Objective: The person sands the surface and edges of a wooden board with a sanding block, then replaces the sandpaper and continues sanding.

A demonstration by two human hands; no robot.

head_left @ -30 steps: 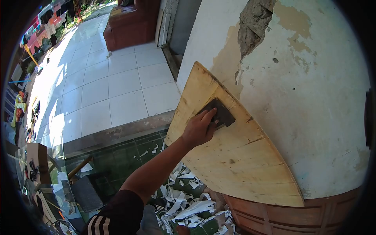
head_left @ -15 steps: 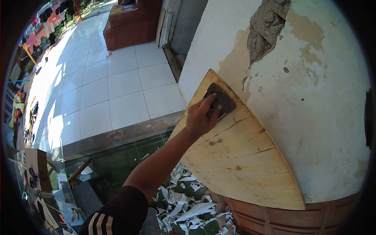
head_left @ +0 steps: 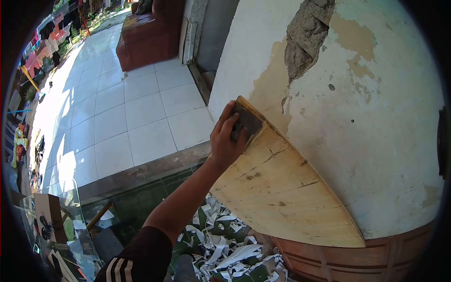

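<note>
My left hand (head_left: 227, 143) is closed around a dark flat block (head_left: 249, 121), its fingers bent over the near side. The block lies against the top corner of a pale wooden board (head_left: 286, 192). The board has dark stains and cracks, and it tapers to that corner beside the wall. A dark sleeve with light stripes covers my upper arm. My right hand is out of the picture.
Behind the board stands a peeling wall (head_left: 376, 141) with brown panelling (head_left: 347, 261) below. White scraps (head_left: 235, 256) litter the green floor. At left are a glass surface with a cardboard box (head_left: 48, 214) and a tiled step; a red sofa (head_left: 145, 44) stands farther back.
My left hand and the block have moved up the board to its top corner, slightly left in view. The camera view has shifted a little.
</note>
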